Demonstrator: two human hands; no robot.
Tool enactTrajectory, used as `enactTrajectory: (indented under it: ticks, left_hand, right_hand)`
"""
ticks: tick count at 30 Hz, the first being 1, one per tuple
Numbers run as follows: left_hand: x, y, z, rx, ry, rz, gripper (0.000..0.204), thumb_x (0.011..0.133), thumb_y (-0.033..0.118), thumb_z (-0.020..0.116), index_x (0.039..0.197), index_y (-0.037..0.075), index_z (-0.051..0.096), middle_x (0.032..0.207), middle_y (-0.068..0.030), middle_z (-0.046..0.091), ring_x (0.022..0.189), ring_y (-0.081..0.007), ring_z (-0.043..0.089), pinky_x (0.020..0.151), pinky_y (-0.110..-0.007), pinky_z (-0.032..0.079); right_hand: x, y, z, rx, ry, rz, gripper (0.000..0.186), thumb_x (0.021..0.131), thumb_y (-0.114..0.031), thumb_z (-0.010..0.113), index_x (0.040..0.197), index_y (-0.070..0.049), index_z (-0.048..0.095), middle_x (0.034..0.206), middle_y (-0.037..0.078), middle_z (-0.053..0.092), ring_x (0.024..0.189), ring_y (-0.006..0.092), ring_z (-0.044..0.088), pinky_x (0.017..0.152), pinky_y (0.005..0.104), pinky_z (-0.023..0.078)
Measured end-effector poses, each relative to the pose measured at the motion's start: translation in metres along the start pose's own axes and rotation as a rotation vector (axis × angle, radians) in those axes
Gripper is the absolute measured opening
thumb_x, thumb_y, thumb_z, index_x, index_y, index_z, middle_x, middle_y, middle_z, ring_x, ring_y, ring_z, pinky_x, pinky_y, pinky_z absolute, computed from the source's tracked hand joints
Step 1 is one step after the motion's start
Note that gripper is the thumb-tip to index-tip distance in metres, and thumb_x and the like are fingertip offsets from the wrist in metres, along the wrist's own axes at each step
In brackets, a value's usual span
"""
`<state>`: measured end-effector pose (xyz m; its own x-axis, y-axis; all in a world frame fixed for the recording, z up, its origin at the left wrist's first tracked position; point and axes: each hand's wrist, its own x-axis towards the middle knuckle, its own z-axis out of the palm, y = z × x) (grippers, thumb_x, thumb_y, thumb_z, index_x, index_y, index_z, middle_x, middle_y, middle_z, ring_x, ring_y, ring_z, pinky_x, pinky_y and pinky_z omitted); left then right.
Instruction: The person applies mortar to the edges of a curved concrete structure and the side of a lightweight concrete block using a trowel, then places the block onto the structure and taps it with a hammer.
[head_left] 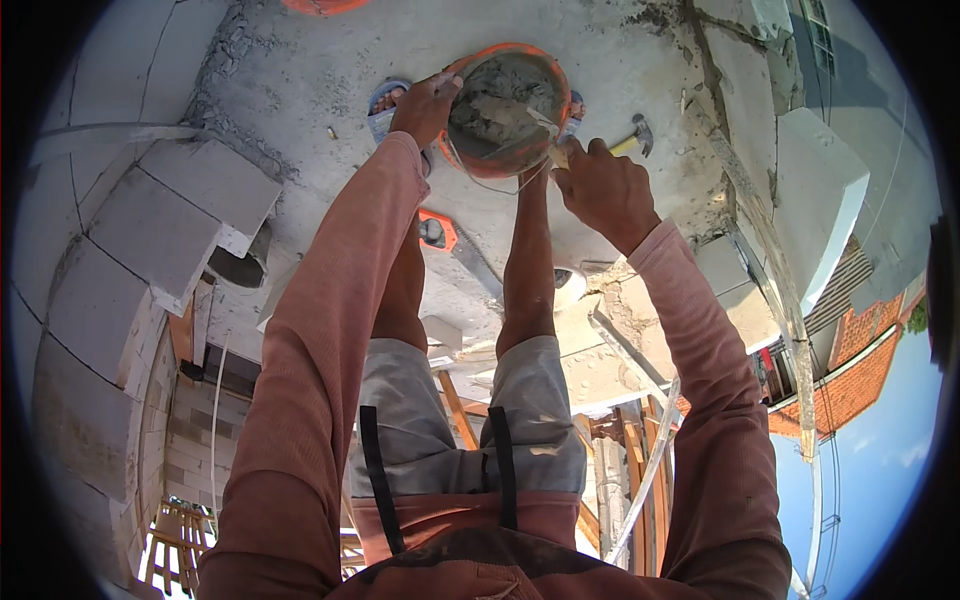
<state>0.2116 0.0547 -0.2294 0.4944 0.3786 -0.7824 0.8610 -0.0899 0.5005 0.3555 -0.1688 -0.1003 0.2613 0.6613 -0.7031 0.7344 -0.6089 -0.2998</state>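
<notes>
An orange bucket (pixel 562 85) of wet grey mortar (pixel 508 78) stands on the floor between my feet. My left hand (pixel 425 108) is closed on its left rim. My right hand (pixel 606 192) wraps round the handle of a trowel (pixel 512 112), just off the bucket's right side. The trowel's blade lies in the mortar and is coated with it, so its outline is hard to make out. A thin wire bail (pixel 490 188) hangs down over the near side of the bucket.
A hammer (pixel 640 136) lies right of my right foot. Nearer my legs is a handsaw (pixel 474 255) with an orange handle. Pale block walls (pixel 165 225) rise on the left. A long wooden strip (pixel 760 225) runs along the right edge, and loose timber (pixel 640 460) stands below.
</notes>
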Motion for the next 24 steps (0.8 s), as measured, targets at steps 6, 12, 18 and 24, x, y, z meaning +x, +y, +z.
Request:
enactTrajectory:
  ticks: [6,12,18,24]
  left_hand:
    - [0.019,-0.027,-0.009,0.033,0.029,-0.033,0.06,0.101,0.049,0.054,0.135,0.002,0.064,0.132,-0.0215,0.067,0.126,-0.0362,0.062,0.108,-0.04,0.045]
    - [0.027,-0.059,-0.032,-0.036,0.079,-0.105,0.056,0.1,0.045,0.056,0.135,0.003,0.064,0.131,-0.0203,0.068,0.124,-0.0344,0.063,0.106,-0.039,0.046]
    - [0.034,-0.017,-0.075,0.311,0.141,0.421,0.041,0.104,0.034,0.053,0.131,0.005,0.066,0.12,-0.0157,0.068,0.115,-0.0338,0.064,0.101,-0.042,0.049]
    - [0.147,0.033,-0.21,0.72,0.249,0.954,0.036,0.101,0.017,0.058,0.136,0.011,0.06,0.127,-0.0158,0.063,0.118,-0.0351,0.061,0.1,-0.045,0.05]
  right_hand:
    - [0.091,-0.035,0.094,0.227,-0.071,0.344,0.043,0.097,-0.038,0.061,0.118,-0.001,0.06,0.091,0.026,0.071,0.074,0.0391,0.074,0.064,0.05,0.06]
    - [0.08,-0.093,0.126,0.906,-0.204,0.396,0.048,0.099,-0.041,0.059,0.114,0.005,0.058,0.09,0.029,0.071,0.08,0.0415,0.072,0.068,0.0473,0.057]
    - [0.005,-0.112,0.095,0.778,0.021,0.559,0.046,0.101,-0.041,0.056,0.126,-0.002,0.055,0.094,0.031,0.071,0.093,0.0506,0.069,0.083,0.0557,0.054]
    - [-0.02,-0.16,0.084,0.82,0.153,0.658,0.046,0.098,-0.034,0.063,0.131,-0.002,0.055,0.101,0.031,0.07,0.096,0.0518,0.067,0.083,0.0547,0.053]
